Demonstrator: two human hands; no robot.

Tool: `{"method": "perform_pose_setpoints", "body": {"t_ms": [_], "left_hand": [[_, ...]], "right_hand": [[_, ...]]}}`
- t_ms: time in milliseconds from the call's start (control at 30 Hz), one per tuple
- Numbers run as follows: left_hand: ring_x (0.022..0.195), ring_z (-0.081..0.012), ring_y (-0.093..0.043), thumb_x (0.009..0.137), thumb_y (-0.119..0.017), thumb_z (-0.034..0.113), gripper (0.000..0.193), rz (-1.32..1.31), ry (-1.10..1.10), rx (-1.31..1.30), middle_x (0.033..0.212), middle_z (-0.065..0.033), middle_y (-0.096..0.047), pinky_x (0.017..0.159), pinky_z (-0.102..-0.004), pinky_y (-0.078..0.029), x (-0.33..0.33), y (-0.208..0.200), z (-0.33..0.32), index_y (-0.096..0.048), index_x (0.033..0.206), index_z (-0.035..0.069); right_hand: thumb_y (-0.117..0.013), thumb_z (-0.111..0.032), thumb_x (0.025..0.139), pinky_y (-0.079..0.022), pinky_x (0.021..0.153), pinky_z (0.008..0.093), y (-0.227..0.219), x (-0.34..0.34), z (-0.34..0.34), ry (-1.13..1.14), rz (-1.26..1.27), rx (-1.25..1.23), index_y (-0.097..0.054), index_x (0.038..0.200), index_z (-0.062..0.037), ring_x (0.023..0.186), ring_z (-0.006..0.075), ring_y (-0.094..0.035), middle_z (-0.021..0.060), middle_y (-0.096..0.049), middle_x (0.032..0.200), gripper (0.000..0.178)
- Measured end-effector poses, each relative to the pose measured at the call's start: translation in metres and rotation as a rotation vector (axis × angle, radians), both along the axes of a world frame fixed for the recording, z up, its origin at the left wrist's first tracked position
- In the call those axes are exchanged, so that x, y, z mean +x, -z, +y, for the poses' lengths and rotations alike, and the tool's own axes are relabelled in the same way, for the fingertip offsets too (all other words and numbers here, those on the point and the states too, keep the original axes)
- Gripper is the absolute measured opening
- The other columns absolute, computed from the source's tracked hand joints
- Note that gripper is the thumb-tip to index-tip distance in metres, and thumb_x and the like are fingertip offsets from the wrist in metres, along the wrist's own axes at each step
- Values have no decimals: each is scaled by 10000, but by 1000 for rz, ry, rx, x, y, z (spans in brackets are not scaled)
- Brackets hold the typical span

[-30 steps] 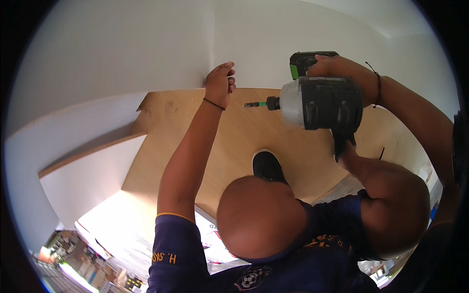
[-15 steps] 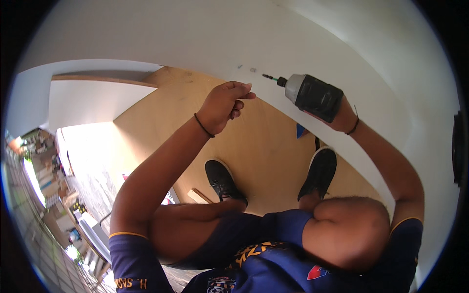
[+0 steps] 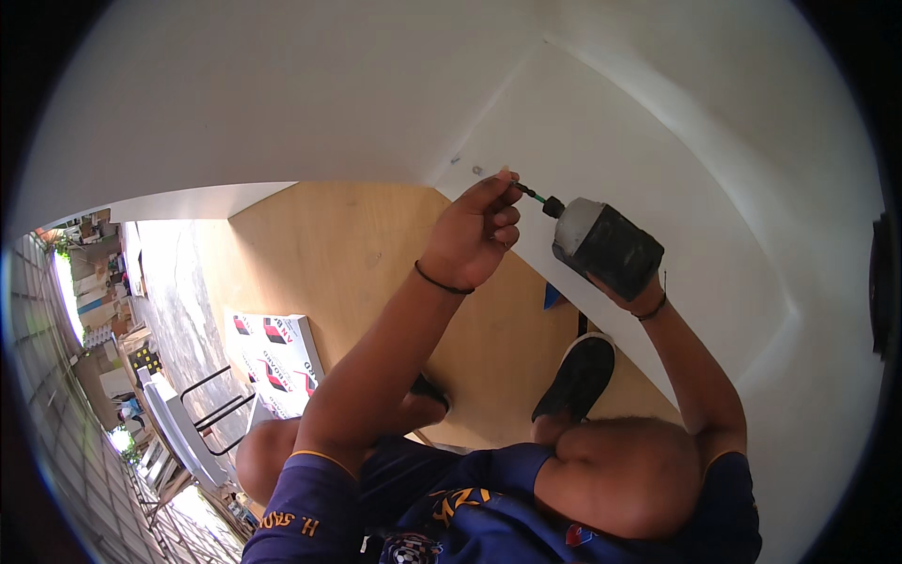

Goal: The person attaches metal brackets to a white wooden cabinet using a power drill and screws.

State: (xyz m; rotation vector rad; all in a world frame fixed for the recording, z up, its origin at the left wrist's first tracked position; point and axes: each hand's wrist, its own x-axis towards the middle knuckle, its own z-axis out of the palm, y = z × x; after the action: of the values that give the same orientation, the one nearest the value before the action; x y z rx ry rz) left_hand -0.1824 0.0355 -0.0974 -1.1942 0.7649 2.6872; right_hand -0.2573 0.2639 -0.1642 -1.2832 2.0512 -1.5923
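Note:
My right hand is wrapped around the handle of a black and grey cordless drill, most of the grip hidden behind the tool's body. A thin driver bit with a green band points from its chuck up and left toward the white panel. At the bit's tip, the thumb and forefinger of my left hand are pinched together; whatever they hold is too small to name. Just beyond those fingers, two small grey spots show on the panel close to its corner.
White panels rise ahead and to the right around a wooden board under my feet. A dark shoe and a small blue object are by the right panel. A printed white box lies at left, near cluttered shelving.
My left hand has moved right, up to the bit's tip, from a spot apart from it. The drill sits slightly lower in view, and my view has shifted, showing the printed box.

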Motion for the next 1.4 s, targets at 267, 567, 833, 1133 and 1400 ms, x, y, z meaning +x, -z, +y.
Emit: {"method": "perform_pose_setpoints", "body": {"t_ms": [267, 567, 833, 1133, 1400], "left_hand": [[607, -61, -389, 906, -629, 219, 169, 44, -8, -181, 844, 17, -517, 492, -194, -318, -6, -3, 3, -574, 974, 74], [614, -60, -397, 890, -657, 265, 206, 87, -51, -179, 862, 13, -525, 495, -205, -321, -3, -7, 45, -592, 973, 88], [681, -97, -470, 925, -579, 220, 162, -69, -111, -1, 884, -19, -531, 558, -211, -411, 20, 16, 29, -555, 961, 64], [795, -183, -566, 932, -488, 50, 69, -190, -372, 96, 910, -108, -544, 732, -259, -541, 54, 113, -15, -495, 928, -19], [776, -167, -569, 925, -504, 42, 102, -95, -263, -48, 955, -108, -579, 674, -259, -506, 38, 105, -51, -484, 1020, 14]], "right_hand": [[-756, -149, 721, -477, 881, 437, 19, 10, 4, 20, -413, 94, -660, 1105, -136, 1046, 314, -593, 90, -635, 1122, 396], [-714, -111, 798, -550, 799, 296, 33, 41, 15, 141, -381, 83, -543, 1196, -11, 927, 172, -649, 86, -658, 1058, 445], [-569, -35, 897, -559, 806, 310, 7, 48, 2, 128, -468, 104, -475, 1298, 3, 945, 186, -633, 111, -625, 1123, 414], [-600, -28, 868, -540, 802, 270, 37, 51, 20, 137, -260, 65, -528, 1227, -8, 925, 148, -632, 68, -642, 1078, 367], [-606, -83, 866, -524, 842, 328, 52, 48, 29, 76, -315, 256, -560, 1196, -42, 983, 187, -626, 74, -636, 1113, 336]]}}
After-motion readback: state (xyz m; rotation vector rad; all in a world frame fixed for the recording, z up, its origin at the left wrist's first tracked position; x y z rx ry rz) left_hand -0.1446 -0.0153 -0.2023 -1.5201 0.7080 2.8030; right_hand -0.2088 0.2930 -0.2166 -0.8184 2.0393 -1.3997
